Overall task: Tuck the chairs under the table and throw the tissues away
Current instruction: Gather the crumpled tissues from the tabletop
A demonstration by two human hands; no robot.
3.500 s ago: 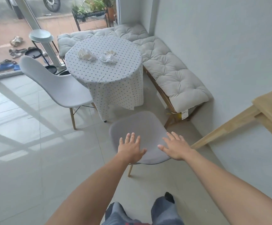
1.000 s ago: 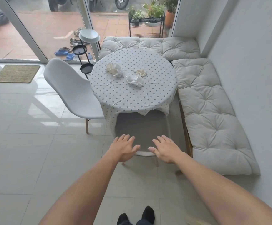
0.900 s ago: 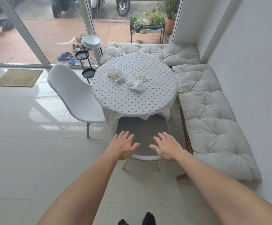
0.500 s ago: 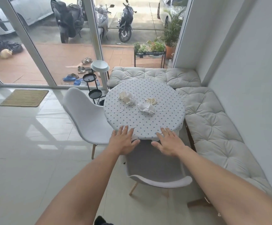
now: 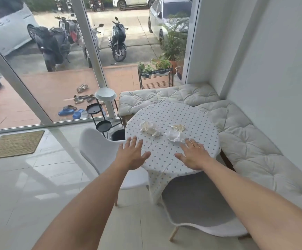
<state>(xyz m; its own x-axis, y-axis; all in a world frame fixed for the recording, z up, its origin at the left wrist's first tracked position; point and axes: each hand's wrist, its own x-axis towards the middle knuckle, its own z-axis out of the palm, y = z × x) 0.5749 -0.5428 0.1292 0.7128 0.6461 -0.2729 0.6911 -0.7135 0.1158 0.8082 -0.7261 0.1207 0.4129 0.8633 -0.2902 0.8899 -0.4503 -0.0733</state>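
Observation:
A round table (image 5: 197,123) with a dotted white cloth stands in the corner. On it lie crumpled tissues: one at the left (image 5: 149,128), one at the middle (image 5: 175,135) and a yellowish one (image 5: 179,127) behind it. A grey-seated chair (image 5: 199,206) sits with its front under the table's near edge. A white chair (image 5: 99,152) stands at the table's left, pulled out. My left hand (image 5: 133,154) hovers open over the table's left edge. My right hand (image 5: 191,154) is open above the cloth, fingertips just short of the middle tissue.
A cushioned corner bench (image 5: 251,150) wraps the table's far and right sides. A black tiered stand (image 5: 99,114) and a dark bin (image 5: 117,134) stand left of the table by the glass door. A woven mat (image 5: 15,144) lies on the tiled floor.
The grey chair went from out in the room to partly under the table. Both hands left its back and rose over the tabletop; the view lifted toward the door.

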